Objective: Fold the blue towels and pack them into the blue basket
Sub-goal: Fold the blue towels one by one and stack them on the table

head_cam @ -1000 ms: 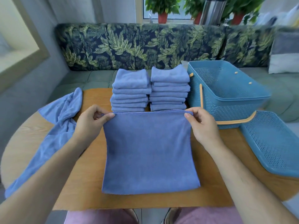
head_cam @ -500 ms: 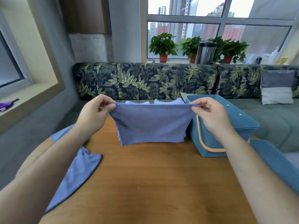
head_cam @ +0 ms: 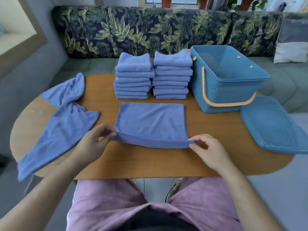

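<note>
Pinching the near corners of the blue towel point(head_cam: 151, 124) w/ both hands: left hand point(head_cam: 95, 144) is nipping the left corner btwn thumb & forefinger, right hand point(head_cam: 210, 152) is doing the same on the right corner, other fingers loosely curled. Near edge is lifting slightly off the table point(head_cam: 150, 162); the rest is lying flat just beyond the fingertips. Two folded stacks point(head_cam: 133, 77) are sitting further beyond. Blue basket point(head_cam: 233, 90) is standing beyond & right of the right fingers, its lid point(head_cam: 273, 127) lying beside it. A loose towel point(head_cam: 63, 120) is sprawling left of the left fingers.
</note>
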`<state>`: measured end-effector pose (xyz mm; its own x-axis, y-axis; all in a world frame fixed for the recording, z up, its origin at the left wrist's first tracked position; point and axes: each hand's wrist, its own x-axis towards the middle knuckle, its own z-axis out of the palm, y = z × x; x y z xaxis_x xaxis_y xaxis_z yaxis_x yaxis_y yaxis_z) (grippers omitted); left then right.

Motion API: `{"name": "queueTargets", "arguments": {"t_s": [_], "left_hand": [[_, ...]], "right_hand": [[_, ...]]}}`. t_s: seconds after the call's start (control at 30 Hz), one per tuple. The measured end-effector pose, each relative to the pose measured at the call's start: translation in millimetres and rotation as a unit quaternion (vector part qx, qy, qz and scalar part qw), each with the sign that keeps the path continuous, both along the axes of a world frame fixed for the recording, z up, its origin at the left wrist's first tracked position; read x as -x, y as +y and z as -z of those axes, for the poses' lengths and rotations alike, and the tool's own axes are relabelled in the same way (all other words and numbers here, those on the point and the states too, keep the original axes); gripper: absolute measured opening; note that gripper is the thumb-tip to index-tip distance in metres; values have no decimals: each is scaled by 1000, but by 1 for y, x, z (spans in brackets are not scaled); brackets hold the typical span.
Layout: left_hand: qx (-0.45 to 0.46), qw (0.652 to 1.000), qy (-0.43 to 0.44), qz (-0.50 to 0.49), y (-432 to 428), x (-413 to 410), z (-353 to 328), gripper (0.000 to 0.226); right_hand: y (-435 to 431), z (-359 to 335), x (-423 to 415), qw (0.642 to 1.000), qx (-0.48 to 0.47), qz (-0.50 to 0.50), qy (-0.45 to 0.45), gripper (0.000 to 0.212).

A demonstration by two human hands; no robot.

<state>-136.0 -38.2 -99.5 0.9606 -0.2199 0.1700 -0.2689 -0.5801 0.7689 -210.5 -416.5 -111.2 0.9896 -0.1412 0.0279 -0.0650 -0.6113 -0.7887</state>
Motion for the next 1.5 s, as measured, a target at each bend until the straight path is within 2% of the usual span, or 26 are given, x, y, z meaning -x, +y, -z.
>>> {"name": "queueTargets", "arguments": {"t_s": [0.2, 0.37, 0.47, 0.7, 0.93, 1.1, 1.17, 1.27, 1.33, 1.4, 1.5], "left_hand": [[9, 999, 32, -14, 2, 2, -5, 10], [82, 993, 87, 14, 2, 16, -16, 7], [92, 991, 98, -14, -1, 6, -13, 8], [52, 988, 104, -100, -23, -47, -4, 8], [-16, 985, 97, -145, -36, -94, 22, 9], [-87, 987, 45, -130, -33, -112, 48, 9], [-113, 985, 18, -127, -34, -111, 52, 12], [-224, 954, -119, -161, -42, -99, 51, 21], [-249, 939, -196, -131, -62, -84, 44, 25], [-216, 960, -173, -37, -88, -70, 43, 36], [-215, 973, -56, 55, -113, -57, 55, 56]], "right_hand": [[-2, -13, 5, 998, -59, 3, 4, 16], [-8, -26, 10, 992, -125, 1, -13, 19], [-7, -22, -4, 992, -125, 18, -9, 17], [0, -5, -67, 991, -104, 89, -8, 4], [2, 22, -118, 993, 4, 120, 18, 10], [3, 33, -130, 988, 85, 122, 31, 12], [9, 32, -129, 985, 102, 135, 41, 20], [27, 25, -120, 949, 263, 170, -23, 39], [55, 18, -112, 934, 308, 145, -108, 43], [89, 14, -107, 950, 283, 61, -120, 50], [121, 24, -108, 957, 284, -50, -17, 54]]}}
